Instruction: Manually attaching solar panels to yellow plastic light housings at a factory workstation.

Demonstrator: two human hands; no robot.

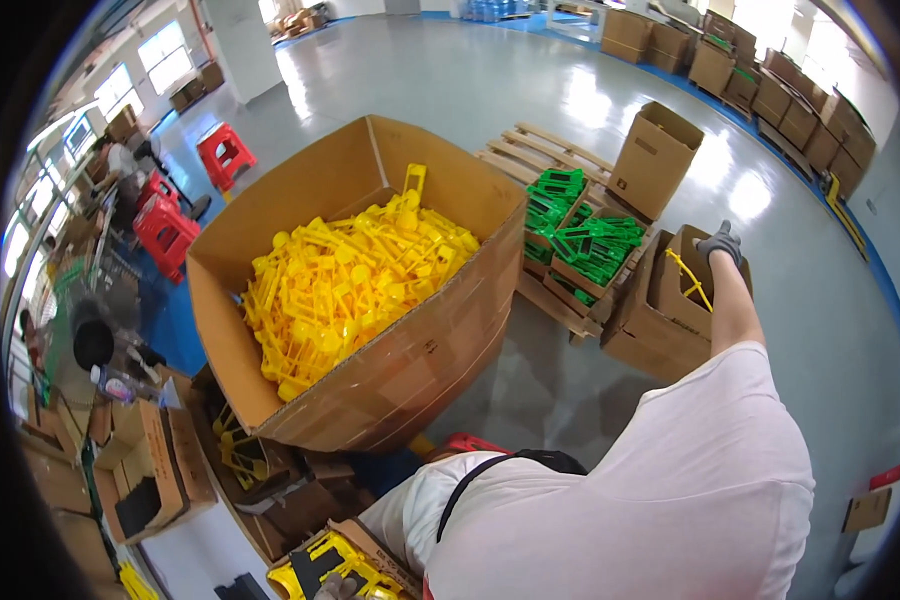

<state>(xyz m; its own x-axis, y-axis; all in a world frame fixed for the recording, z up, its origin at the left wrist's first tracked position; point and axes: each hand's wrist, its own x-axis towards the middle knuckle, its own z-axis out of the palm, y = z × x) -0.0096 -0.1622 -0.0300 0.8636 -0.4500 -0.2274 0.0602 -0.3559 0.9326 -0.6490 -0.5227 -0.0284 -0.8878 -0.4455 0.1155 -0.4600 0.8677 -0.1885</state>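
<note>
My right hand (720, 243), in a grey glove, is stretched out at the right with its fingers extended and apart. It is over an open cardboard box (660, 325). A thin, bent yellow plastic strip (692, 283) shows just below it, against the box. At the bottom edge, my left hand (338, 588), also gloved, is partly cut off. Its fingers are closed on a yellow plastic part (355, 560) with a black pad, at a small carton. How far the fingers wrap round is hidden.
A large carton (370, 395) full of yellow plastic parts (355, 285) stands ahead. Green plastic parts (595, 245) in cartons and a tall box (655, 160) rest on a wooden pallet (550, 150). Red stools (165, 235) and a seated person (125, 170) are at the left.
</note>
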